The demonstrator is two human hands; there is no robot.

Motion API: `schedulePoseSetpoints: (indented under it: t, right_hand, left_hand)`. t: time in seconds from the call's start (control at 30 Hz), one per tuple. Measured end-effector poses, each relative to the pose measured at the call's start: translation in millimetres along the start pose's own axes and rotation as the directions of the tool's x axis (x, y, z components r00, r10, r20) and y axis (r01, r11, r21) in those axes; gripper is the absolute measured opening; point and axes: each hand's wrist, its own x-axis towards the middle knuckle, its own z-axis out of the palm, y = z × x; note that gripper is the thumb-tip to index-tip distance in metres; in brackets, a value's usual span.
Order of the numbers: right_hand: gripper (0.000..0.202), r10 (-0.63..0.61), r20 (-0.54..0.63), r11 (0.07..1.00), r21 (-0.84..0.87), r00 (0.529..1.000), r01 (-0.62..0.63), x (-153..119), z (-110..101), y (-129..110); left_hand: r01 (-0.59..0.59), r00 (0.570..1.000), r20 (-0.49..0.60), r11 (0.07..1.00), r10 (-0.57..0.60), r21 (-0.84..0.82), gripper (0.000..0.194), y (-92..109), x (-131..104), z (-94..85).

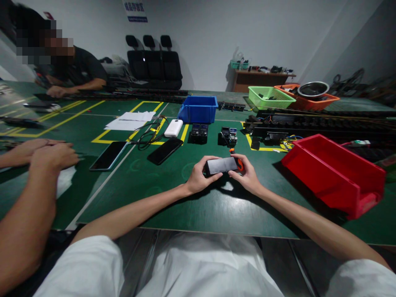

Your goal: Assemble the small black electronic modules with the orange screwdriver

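Both hands hold a small black rectangular device with a pale grey face (221,165) above the front part of the green table. My left hand (199,175) is closed around its left end, the thumb along the lower edge. At the other end, my right hand (247,175) grips with thumb and fingers. An orange-and-black piece (240,164) shows between the device and my right fingers; whether it belongs to the device I cannot tell. Just beyond my hands stand two small black modules (229,135) and another dark pair of modules (199,133).
A red bin (328,177) stands at the right, a blue bin (199,109) farther back. Left of my hands lie a black phone (165,150), a larger phone (109,156), a white power bank (173,128) and papers (130,120). A neighbour's arms (40,177) rest at the left.
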Motion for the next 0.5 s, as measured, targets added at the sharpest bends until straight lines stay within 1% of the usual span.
schedulePoseSetpoints:
  t: [0.13,0.23,0.33,0.43,0.5]
  right_hand:
    - [0.053,-0.02,-0.001,0.997,-0.074,1.0,0.019,1.3,-1.2,-1.9]
    - [0.049,0.0,-0.035,0.996,-0.094,0.999,-0.004,2.1,-1.6,-0.6]
    - [0.046,0.07,-0.046,0.997,-0.021,0.996,-0.071,3.0,-1.3,1.6]
    - [0.048,0.108,-0.013,0.992,0.065,0.994,-0.107,3.9,-1.2,3.0]
    - [0.049,0.112,0.004,0.99,0.088,0.994,-0.112,4.5,-1.4,3.2]
  left_hand:
    - [0.004,1.0,-0.01,0.999,-0.004,-0.032,0.054,-2.1,0.7,0.8]
    - [0.021,0.999,-0.027,0.99,-0.025,-0.137,0.061,-3.9,2.8,2.1]
    - [0.048,0.999,-0.005,0.975,-0.05,-0.216,0.065,-5.3,4.4,3.2]
    - [0.068,0.998,0.014,0.976,-0.067,-0.206,0.064,-6.0,4.3,3.1]
    - [0.081,0.997,0.017,0.981,-0.079,-0.177,0.065,-6.0,3.4,2.8]
